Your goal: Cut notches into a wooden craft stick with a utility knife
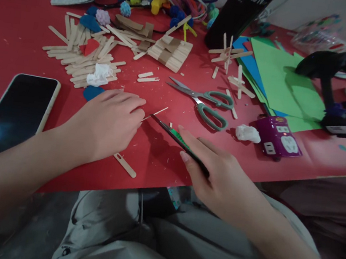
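My right hand [210, 162] grips a utility knife [175, 136] with a green and black handle. Its blade tip touches a thin wooden stick [159, 113], which juts out past the fingers of my left hand [117, 118]. That hand is closed on the stick's other end, with its fingertips mostly hidden. Under my left wrist lies a craft stick [125, 165] with a slot cut in it. Green-handled scissors [205, 102] rest partly spread behind the knife. Small wood shavings are scattered on the red tabletop [159, 157].
Loose craft sticks [76, 59] are piled at the back left, beside a banded bundle [170, 52]. A phone [15, 113] lies at left. To the right are a purple box [278, 137], green paper [282, 76] and a black headset-like object [344, 84]. A dark bottle [232, 18] stands behind.
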Demonstrator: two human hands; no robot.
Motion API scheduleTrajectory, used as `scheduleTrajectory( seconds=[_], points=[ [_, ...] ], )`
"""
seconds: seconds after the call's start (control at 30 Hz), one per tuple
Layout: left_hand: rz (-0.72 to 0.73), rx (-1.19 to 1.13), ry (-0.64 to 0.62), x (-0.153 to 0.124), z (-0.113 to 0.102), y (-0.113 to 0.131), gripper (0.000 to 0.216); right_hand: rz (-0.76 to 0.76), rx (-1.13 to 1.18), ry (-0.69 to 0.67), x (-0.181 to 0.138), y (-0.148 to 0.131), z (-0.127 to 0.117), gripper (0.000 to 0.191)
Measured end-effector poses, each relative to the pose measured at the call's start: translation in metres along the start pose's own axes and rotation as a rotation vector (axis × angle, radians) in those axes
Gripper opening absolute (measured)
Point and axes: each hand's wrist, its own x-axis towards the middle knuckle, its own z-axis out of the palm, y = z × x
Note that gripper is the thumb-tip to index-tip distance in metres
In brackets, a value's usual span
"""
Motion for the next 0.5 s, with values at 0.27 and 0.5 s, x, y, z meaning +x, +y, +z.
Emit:
scheduleTrajectory(
  seconds=[0.27, 0.5],
  points=[
    [-0.041, -0.046, -0.015, 0.0001, 0.0005, 0.0018, 0.041, -0.005, 0.037, 0.034, -0.0045, -0.0064, 0.0043, 0.051],
    [-0.061, -0.041, -0.035, 0.0014, -0.0023, 0.0029, 0.039, 0.004, 0.021, 0.014, -0.0019, -0.0098, 0.0049, 0.054]
  ],
)
